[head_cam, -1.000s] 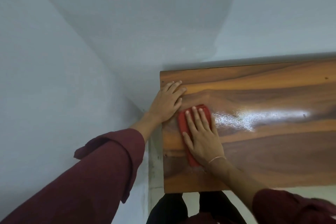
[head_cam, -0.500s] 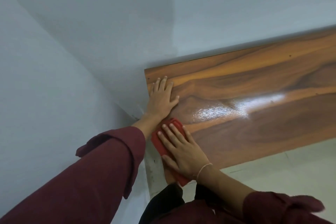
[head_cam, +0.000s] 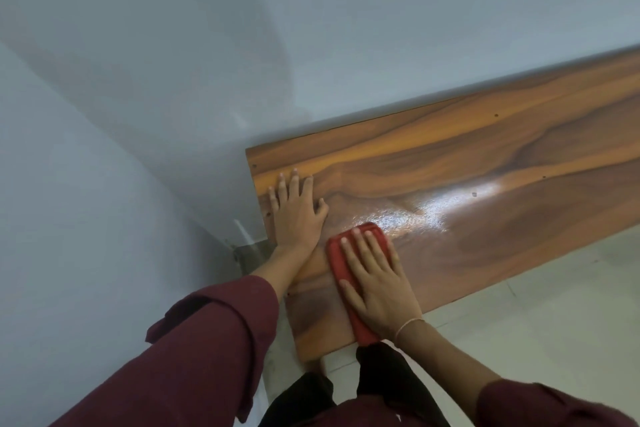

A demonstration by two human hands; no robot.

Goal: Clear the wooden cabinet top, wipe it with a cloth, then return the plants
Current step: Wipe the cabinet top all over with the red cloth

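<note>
Red cloth (head_cam: 349, 282) lay under the flat, spread-fingered right hand (head_cam: 377, 284) on the cabinet top (head_cam: 485, 184); the left hand (head_cam: 296, 210), fingers spread, braced beside it. Wiping step; strokes probably needed toward the unwiped far end.

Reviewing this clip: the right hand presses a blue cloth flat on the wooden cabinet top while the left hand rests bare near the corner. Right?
Not quite. In the head view the cloth under the right hand is red. The rest holds: left hand flat and bare on the cabinet top.
</note>
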